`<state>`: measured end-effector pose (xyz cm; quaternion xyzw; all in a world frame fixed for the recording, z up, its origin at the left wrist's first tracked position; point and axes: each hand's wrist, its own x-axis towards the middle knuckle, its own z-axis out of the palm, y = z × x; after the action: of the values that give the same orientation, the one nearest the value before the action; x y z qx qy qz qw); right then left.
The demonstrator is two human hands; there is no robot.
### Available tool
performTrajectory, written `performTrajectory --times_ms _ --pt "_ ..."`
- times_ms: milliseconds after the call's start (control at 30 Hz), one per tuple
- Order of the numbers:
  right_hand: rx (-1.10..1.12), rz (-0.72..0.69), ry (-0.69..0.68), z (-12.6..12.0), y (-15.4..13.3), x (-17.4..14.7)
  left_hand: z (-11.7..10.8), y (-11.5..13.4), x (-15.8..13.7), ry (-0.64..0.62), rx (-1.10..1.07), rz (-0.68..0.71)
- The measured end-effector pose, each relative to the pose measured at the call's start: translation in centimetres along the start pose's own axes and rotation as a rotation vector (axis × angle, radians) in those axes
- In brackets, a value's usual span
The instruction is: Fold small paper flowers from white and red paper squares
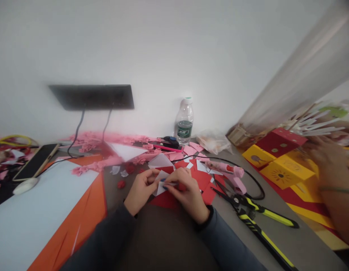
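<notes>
Both my hands meet over the desk around a small piece of white paper (160, 177). My left hand (142, 190) pinches its left side between thumb and fingers. On the right side, my right hand (189, 192) grips the same paper, its fingertips close to the left ones. The paper looks folded, and a small blue spot shows near the fingertips. Red paper sheets (201, 175) lie beneath and behind my hands. A small crumpled red paper ball (121, 184) rests left of my left hand.
Green-handled shears (256, 218) and a pink glue gun (233, 173) with a black cord lie right. A water bottle (185, 124) stands by the wall. Orange sheets (86, 210) and a phone (35, 162) are left. Another person's hand (323, 154) touches yellow and red boxes (290, 171).
</notes>
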<state>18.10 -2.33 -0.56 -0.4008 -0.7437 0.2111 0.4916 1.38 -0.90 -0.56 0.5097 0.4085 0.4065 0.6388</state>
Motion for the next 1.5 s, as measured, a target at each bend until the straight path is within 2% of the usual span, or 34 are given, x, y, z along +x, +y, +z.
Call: performTrajectory --times_ms 133,300,433,600,1067,1500 --pt "-0.015 0.111 0.095 0.25 0.12 -0.13 0.56 0.28 -0.20 -0.034 0.020 -0.009" --pt "-0.087 0.081 0.125 0.21 0.08 -0.07 0.79 0.47 -0.22 0.045 0.073 0.028" --pt "-0.122 0.095 0.133 0.20 0.19 -0.08 0.92 0.50 -0.29 0.044 0.091 0.032" --pt "-0.101 0.127 0.142 0.28 0.29 -0.18 0.90 0.42 -0.40 0.083 0.175 0.125" --pt "-0.129 0.107 0.134 0.23 0.23 -0.12 0.53 -0.02 -0.40 0.075 0.280 0.161" --pt "-0.128 0.106 0.144 0.31 0.33 -0.21 0.94 0.52 -0.44 0.089 0.287 0.169"
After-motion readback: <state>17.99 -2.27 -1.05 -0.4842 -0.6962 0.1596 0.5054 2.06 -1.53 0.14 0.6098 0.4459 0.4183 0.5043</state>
